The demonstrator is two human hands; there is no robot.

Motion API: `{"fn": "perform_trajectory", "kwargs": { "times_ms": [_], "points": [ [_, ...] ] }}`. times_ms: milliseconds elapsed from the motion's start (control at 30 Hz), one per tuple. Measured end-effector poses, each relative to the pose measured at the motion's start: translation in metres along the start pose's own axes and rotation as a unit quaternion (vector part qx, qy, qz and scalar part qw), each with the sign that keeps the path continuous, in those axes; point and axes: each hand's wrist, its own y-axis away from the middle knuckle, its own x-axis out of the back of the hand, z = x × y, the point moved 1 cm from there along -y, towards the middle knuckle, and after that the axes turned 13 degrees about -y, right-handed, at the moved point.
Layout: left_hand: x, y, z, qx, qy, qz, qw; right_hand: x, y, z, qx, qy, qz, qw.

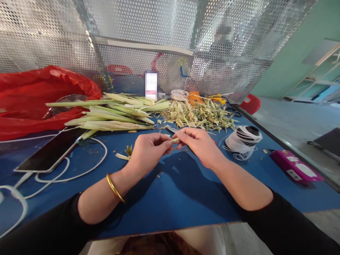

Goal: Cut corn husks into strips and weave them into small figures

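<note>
Over the middle of the blue table, my left hand (148, 152) and my right hand (198, 143) meet fingertip to fingertip. Between them they pinch a small, pale yellow-green piece of husk (175, 140), mostly covered by the fingers. Both hands are closed on it. Scissors (171, 129) lie just behind my right hand, which hides much of them. A small husk scrap with a green tuft (122, 156) rests left of my left hand. Farther back are long, pale green corn husks (114, 115) in a pile, beside a heap of small trimmed husk pieces (198, 114).
At left lie a red plastic bag (50, 79), a tablet-like device (50, 150) and a white cable (87, 173). A lit phone (151, 85) stands against the perforated metal screen (143, 21). At right are a spool of white cord (243, 141) and a purple packet (294, 166).
</note>
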Motion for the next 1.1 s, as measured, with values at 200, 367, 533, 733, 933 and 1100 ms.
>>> {"fn": "perform_trajectory", "kwargs": {
  "times_ms": [200, 367, 533, 733, 933, 1100],
  "points": [
    [0.0018, 0.0003, -0.0028, -0.036, -0.055, 0.003, 0.998, -0.0013, 0.0002, 0.0008, -0.017, -0.037, -0.007, 0.999],
    [0.0022, 0.001, -0.006, -0.042, -0.093, 0.003, 0.995, -0.0016, 0.0004, 0.0015, -0.024, -0.033, 0.011, 0.999],
    [0.0, -0.0012, -0.0054, 0.013, -0.017, -0.015, 1.0, -0.0016, 0.0011, -0.001, 0.011, -0.006, 0.021, 1.0],
    [0.0001, -0.0022, -0.0012, 0.022, 0.031, 0.011, 0.999, -0.0011, 0.0011, 0.0013, 0.03, -0.004, 0.011, 0.999],
    [-0.0004, -0.0016, -0.001, 0.044, 0.059, -0.012, 0.997, -0.0003, 0.002, -0.0024, 0.039, 0.024, 0.019, 0.999],
    [-0.0003, -0.0039, -0.0034, 0.085, 0.118, -0.064, 0.987, -0.0013, 0.0024, -0.0049, 0.019, 0.0, 0.007, 1.0]
  ]
}}
